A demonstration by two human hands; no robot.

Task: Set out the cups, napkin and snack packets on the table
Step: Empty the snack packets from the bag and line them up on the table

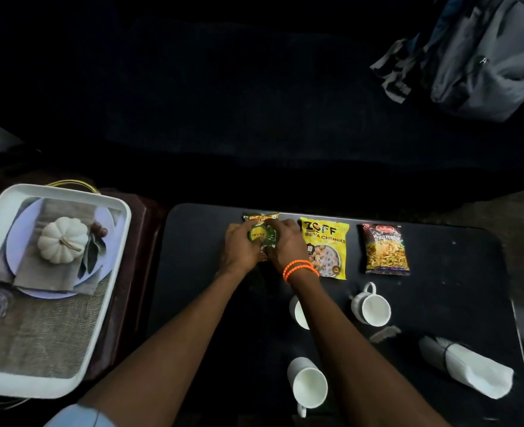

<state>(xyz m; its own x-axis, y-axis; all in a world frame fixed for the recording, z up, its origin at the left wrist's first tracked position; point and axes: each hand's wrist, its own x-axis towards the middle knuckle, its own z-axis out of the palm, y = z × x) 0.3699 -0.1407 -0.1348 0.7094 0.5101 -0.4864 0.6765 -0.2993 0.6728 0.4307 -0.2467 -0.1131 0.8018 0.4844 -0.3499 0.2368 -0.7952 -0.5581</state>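
Both hands, left hand [243,246] and right hand [285,245], rest curled fingers on the green snack packet [262,234] at the table's [193,272] far edge; its long axis points away from the person, left of the yellow packet [325,246].

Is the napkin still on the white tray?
No, the napkin lies rolled on the black table, far from the tray.
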